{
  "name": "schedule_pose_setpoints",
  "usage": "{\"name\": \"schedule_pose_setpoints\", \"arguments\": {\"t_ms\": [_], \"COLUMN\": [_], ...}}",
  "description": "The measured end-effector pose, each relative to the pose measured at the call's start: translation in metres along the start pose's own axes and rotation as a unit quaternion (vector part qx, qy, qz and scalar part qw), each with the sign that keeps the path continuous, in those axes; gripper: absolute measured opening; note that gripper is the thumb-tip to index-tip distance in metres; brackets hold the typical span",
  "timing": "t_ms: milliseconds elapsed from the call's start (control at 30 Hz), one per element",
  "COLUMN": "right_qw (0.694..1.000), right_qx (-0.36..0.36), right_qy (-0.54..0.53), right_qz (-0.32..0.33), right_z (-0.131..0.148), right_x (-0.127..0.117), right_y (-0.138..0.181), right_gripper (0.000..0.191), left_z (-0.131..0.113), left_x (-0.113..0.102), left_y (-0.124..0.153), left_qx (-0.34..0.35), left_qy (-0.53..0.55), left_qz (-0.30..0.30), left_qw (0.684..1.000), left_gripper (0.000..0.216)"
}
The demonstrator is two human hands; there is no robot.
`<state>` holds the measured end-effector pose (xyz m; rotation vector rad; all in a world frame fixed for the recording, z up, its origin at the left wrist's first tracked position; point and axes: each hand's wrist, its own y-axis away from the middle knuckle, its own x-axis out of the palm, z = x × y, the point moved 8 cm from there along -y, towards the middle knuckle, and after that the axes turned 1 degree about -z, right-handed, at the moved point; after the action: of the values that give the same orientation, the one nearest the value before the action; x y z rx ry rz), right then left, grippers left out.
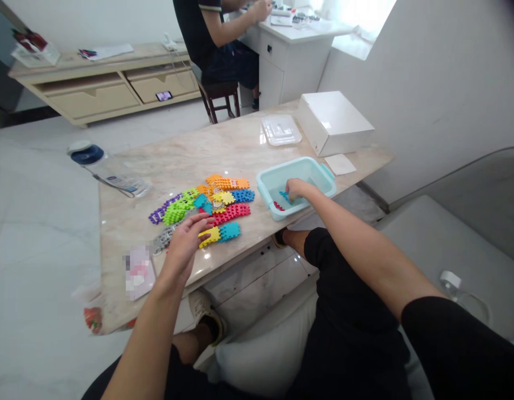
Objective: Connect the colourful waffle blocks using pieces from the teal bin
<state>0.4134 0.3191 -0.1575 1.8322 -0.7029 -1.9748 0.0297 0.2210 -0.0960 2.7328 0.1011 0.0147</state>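
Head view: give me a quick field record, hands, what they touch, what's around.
left hand: open, palm down, over the near edge of the toothed plastic tiles
right hand: inside the teal bin, fingers on a blue piece; grip not clear
bin contents: blue piece, red piece
tiles: loose multicoloured pile on the marble table
other items: water bottle, clear lid, white box
background: another person seated at a white desk

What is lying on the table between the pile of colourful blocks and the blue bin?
In the head view, only bare marble table lies between the blocks and the bin.
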Motion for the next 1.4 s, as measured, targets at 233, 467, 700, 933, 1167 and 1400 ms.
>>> {"name": "schedule_pose_setpoints", "arguments": {"t_ms": [233, 467, 700, 933, 1167, 1400], "right_qw": [1.0, 1.0, 0.993, 0.985, 0.979, 0.985], "right_qx": [0.004, 0.0, -0.057, -0.116, -0.1, -0.125], "right_qy": [0.002, 0.019, -0.036, -0.078, -0.129, -0.117], "right_qz": [-0.001, -0.002, -0.098, -0.096, -0.119, -0.036], "right_z": [0.008, 0.013, -0.009, -0.019, -0.057, -0.052], "right_x": [-0.001, 0.0, -0.031, -0.033, -0.036, -0.014], "right_y": [0.011, 0.012, 0.026, 0.048, 0.056, 0.054], "right_gripper": [0.068, 0.044, 0.03, 0.019, 0.024, 0.027], "left_z": [-0.001, -0.003, -0.007, 0.004, 0.02, 0.032], "left_x": [-0.018, -0.034, -0.013, 0.032, 0.043, 0.027], "left_y": [0.019, 0.019, 0.016, 0.0, -0.019, -0.024], "left_qx": [0.012, -0.023, -0.028, -0.082, -0.113, -0.137], "left_qy": [0.018, 0.115, 0.124, 0.115, 0.109, 0.108], "left_qz": [-0.026, -0.052, -0.045, 0.0, -0.013, -0.039], "left_qw": [0.999, 0.992, 0.991, 0.99, 0.988, 0.984], "left_gripper": [0.047, 0.037, 0.031, 0.026, 0.031, 0.025]}}
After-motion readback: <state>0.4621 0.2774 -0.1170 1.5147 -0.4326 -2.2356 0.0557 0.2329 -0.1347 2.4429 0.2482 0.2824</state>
